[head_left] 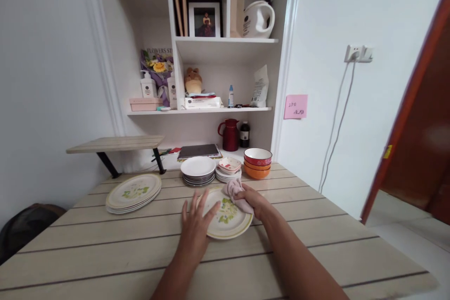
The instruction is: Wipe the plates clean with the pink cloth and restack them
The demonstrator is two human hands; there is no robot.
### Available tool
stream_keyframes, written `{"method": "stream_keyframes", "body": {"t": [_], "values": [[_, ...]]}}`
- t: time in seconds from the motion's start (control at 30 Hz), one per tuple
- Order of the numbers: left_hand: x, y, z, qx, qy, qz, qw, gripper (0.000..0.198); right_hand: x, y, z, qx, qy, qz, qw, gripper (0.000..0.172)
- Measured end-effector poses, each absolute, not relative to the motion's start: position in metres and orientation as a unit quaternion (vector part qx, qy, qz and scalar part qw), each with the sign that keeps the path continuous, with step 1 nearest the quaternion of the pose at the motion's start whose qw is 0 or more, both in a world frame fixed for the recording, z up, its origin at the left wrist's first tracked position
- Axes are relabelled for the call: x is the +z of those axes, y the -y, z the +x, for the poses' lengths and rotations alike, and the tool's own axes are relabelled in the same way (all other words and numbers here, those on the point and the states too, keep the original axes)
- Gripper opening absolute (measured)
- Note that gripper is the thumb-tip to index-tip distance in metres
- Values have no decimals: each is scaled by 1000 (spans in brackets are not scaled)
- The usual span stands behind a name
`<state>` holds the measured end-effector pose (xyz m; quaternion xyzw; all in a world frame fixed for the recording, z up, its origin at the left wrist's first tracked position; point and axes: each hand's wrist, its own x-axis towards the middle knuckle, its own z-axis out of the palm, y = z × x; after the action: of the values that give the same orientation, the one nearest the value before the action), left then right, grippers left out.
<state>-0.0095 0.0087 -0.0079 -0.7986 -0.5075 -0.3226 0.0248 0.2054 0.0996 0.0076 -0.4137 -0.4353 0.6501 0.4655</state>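
A large plate point(230, 225) with a yellow-edged rim and a green leaf pattern lies on the table in front of me. My left hand point(197, 218) rests at its left edge, fingers spread, some of them over the rim. In my right hand point(253, 200) a pale pink cloth point(234, 191) is bunched up, pressed on the plate's upper right side. Part of the rim is hidden under the cloth and fingers. To the left, a stack of matching plates point(135, 191) sits on the table.
Behind the plate stand white plates point(198, 166) in a stack, small square dishes point(229, 165) on more plates, and stacked red and orange bowls point(258, 163). A small raised shelf point(116, 144) is at the left. Further back are a red jug point(230, 135) and dark bottle point(244, 134).
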Motion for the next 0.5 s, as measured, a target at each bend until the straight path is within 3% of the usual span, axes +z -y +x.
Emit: {"method": "stream_keyframes", "body": {"t": [0.1,0.2,0.3,0.5], "values": [[-9,-15,-15,-256,420,-865,-100,79,8,-97,205,662,455,-383,456,52],[-14,-19,-19,-310,387,-841,-217,75,7,-100,206,623,481,-374,491,42],[-17,-18,-19,-374,368,-799,-293,69,6,-104,205,550,503,-371,553,44],[-7,-10,-18,-409,362,-790,-279,64,14,-105,200,530,462,-363,611,54]]}}
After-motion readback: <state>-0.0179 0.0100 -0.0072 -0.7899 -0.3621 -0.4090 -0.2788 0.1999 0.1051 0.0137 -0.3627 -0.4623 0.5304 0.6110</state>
